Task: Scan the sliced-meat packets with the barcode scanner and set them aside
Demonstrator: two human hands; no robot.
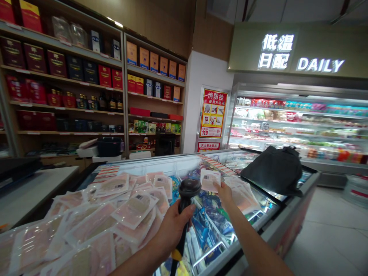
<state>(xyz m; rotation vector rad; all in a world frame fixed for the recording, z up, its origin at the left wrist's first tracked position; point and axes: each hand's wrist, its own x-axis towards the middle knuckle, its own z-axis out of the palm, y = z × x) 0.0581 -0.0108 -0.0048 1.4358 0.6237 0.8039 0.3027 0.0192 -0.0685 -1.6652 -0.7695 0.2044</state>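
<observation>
My left hand (176, 222) is wrapped round the handle of a black barcode scanner (189, 188), whose head points away from me. In my right hand (225, 195) is a flat clear packet (209, 179) with a white edge, gripped by its lower right corner. To the left, a large heap of similar packets (135, 209) covers the freezer's glass top; some carry a barcode label. A smaller pile of packets (241, 193) lies just right of my right hand. What the packets contain I cannot make out.
Under my hands is a chest freezer (297, 205) with a glass lid and bagged goods inside. A black backpack (273, 168) rests on its far right part. Shelves of boxed bottles (89, 73) line the left wall. A lit refrigerated case (287, 126) stands behind at right.
</observation>
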